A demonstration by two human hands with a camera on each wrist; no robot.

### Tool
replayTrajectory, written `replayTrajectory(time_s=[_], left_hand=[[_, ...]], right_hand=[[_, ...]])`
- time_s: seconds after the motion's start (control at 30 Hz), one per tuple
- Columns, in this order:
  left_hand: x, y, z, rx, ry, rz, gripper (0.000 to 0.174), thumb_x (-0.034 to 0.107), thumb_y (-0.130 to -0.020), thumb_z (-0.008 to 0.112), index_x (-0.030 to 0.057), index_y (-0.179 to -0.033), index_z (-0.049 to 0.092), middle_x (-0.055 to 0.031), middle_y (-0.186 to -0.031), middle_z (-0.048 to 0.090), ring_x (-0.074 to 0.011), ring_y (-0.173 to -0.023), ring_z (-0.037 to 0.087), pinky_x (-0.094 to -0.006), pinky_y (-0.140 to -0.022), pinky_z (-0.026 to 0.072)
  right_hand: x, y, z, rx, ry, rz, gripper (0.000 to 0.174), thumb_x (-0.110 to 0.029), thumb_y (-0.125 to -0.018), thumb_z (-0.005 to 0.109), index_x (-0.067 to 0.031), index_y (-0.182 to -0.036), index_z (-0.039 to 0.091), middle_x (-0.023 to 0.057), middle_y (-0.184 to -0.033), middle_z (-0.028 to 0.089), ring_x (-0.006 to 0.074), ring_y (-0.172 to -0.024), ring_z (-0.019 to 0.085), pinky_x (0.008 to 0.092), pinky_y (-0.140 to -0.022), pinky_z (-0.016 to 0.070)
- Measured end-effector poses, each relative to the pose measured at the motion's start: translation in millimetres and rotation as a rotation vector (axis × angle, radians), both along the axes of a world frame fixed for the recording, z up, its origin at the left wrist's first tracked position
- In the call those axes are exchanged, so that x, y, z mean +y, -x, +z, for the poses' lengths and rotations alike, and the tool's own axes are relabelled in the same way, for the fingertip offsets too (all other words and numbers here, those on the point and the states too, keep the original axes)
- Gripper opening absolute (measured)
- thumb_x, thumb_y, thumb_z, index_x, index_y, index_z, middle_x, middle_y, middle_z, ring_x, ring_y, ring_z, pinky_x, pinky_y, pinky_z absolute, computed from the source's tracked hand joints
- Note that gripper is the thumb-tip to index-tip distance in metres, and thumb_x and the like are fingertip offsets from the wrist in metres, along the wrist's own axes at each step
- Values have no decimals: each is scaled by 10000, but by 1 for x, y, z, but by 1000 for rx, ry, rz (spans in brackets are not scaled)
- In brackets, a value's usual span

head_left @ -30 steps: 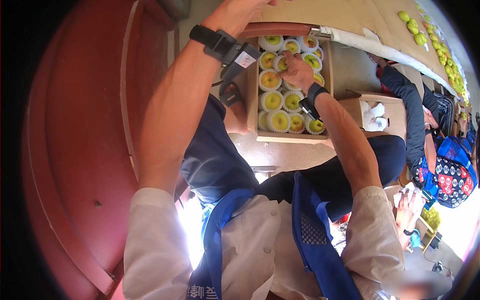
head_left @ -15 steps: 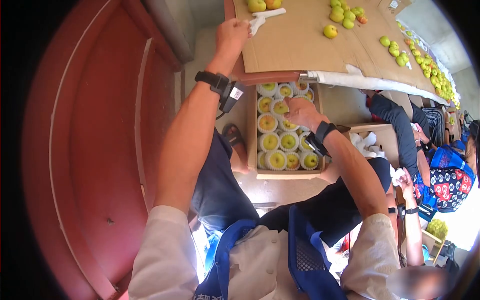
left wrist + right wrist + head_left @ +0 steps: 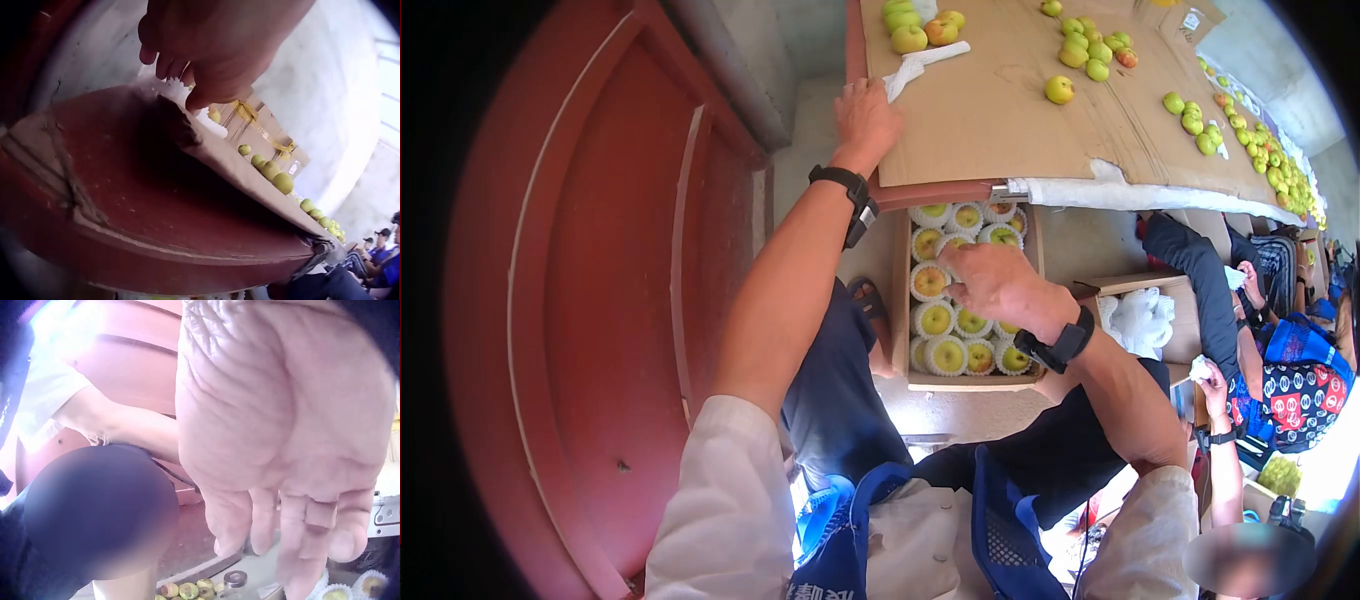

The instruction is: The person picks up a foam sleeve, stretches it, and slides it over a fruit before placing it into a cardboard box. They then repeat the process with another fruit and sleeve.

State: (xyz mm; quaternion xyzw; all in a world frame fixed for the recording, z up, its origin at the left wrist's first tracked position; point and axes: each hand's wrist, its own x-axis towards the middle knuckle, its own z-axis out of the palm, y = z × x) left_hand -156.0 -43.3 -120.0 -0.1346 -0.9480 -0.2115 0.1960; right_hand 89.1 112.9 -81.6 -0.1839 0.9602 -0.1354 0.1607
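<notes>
At the left corner of the cardboard-covered table, my left hand has its fingers and thumb around one end of a white foam net sleeve. In the left wrist view, the sleeve shows between the fingertips and thumb; part of it is hidden by the hand. Over an open cardboard box of apples, each in a white foam net, my right hand hangs palm down with loosely extended fingers. Its palm shows bare in the right wrist view, holding nothing.
Loose apples lie in groups on the cardboard tabletop, with a long pile at the far right. A second box holds white foam nets. A red door stands left. People in blue vests sit at right.
The head view has tilted up, showing more tabletop. My right hand has risen from among the apples toward the camera. My left hand has stayed at the table corner, its fingers over the foam net.
</notes>
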Motion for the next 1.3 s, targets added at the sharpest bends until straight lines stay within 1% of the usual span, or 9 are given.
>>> replayTrajectory(time_s=[0.13, 0.23, 0.5, 0.67, 0.77, 0.83, 0.97, 1.13, 1.3], left_hand=[[-1, 6, -2, 83, 26, -10, 282, 247, -893, 678, 68, -1109, 703, -143, -1138, 681, -340, -1156, 598, -476, -990, 445], [3, 4, 10, 112, -120, -10, 246, 237, -909, 662, 65, -1078, 711, -157, -1061, 715, -357, -1050, 654, -470, -930, 487], [12, -18, 37, -144, -397, -90, 282, 247, -938, 667, 17, -1100, 687, -190, -1039, 740, -368, -944, 710, -450, -806, 543], [19, -21, 38, -314, -728, -258, 266, 221, -944, 664, 22, -1119, 682, -123, -983, 745, -212, -918, 702, -355, -829, 526], [23, -38, 49, -401, -810, -394, 235, 179, -961, 659, 18, -1132, 666, -89, -971, 735, -157, -912, 675, -319, -835, 516], [26, -49, 55, -412, -824, -444, 213, 145, -967, 650, 15, -1136, 659, -81, -972, 730, -145, -906, 666, -307, -830, 514], [31, -63, 65, -461, -773, -523, 196, 91, -1003, 600, -14, -1166, 626, -60, -1041, 712, -107, -967, 649, -278, -861, 520], [35, -69, 66, -435, -789, -576, 191, 75, -1003, 602, -1, -1177, 623, -56, -1073, 712, -104, -974, 647, -275, -869, 518], [38, -72, 65, -423, -807, -635, 188, 73, -999, 619, 16, -1178, 626, -51, -1097, 708, -101, -983, 640, -269, -873, 513]], right_hand=[[6, -5, -6, 153, 106, 54, 242, -198, -858, 647, -14, -1014, 638, 208, -889, 700, 397, -885, 695, 503, -732, 549], [5, 0, 9, -9, 26, 13, 337, -238, -890, 699, -46, -1156, 623, 206, -997, 702, 415, -966, 676, 512, -823, 534], [19, 23, 23, 117, 154, -92, 298, -221, -888, 648, -55, -1135, 670, 199, -968, 718, 406, -941, 686, 493, -813, 543], [39, 50, 27, 279, 318, -252, 312, -248, -903, 638, -58, -1147, 672, 180, -988, 726, 385, -976, 690, 468, -847, 544], [59, 70, 34, 268, 641, -558, 354, -224, -889, 678, -61, -1202, 645, 168, -1058, 717, 331, -997, 690, 429, -867, 539], [70, 78, 40, 594, 861, -707, 406, -176, -865, 723, -47, -1234, 617, 145, -1109, 694, 289, -963, 671, 403, -862, 536], [85, 76, 56, 684, 1025, -747, 456, -155, -842, 770, -19, -1244, 606, 129, -1149, 667, 260, -963, 637, 391, -865, 526], [102, 82, 52, 418, 1114, -640, 497, -203, -812, 830, 32, -1206, 638, 124, -1133, 686, 241, -1026, 626, 373, -918, 507], [98, 77, 51, 496, 897, -568, 499, -233, -832, 820, 52, -1211, 666, 132, -1155, 696, 221, -1045, 639, 354, -952, 495]])
